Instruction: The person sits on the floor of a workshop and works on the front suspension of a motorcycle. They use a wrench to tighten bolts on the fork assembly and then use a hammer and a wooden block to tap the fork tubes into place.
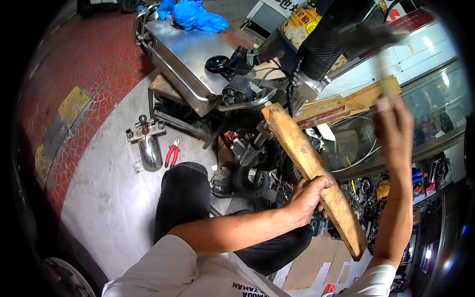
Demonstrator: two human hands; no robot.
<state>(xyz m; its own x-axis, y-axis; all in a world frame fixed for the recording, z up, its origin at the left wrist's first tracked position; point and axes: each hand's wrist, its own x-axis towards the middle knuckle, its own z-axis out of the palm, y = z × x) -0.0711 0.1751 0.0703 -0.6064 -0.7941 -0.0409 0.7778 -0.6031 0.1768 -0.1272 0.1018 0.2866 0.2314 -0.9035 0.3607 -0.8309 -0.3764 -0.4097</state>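
Observation:
My left hand (308, 200) grips a thick, worn wooden board (302, 148) around its lower half. The board slants up and left, and its far end lies against or just in front of a metal fork-like part (257, 141). Whether they touch, I cannot tell. My right hand (394, 126) is raised at the right, closed around the handle of a hammer (382, 69). The hammer's dark head is smeared by motion, above and apart from the board. Beside the hammer a black tube (324, 47) with a metal collar stands tilted.
A stainless steel case (190, 54) with a blue plastic bag (195, 17) rests on a stand at the upper left. Red-handled pliers (172, 152) and a polished metal clamp with a cylinder (150, 148) lie on the floor. A glass-fronted case (435, 104) stands right, cluttered parts below it.

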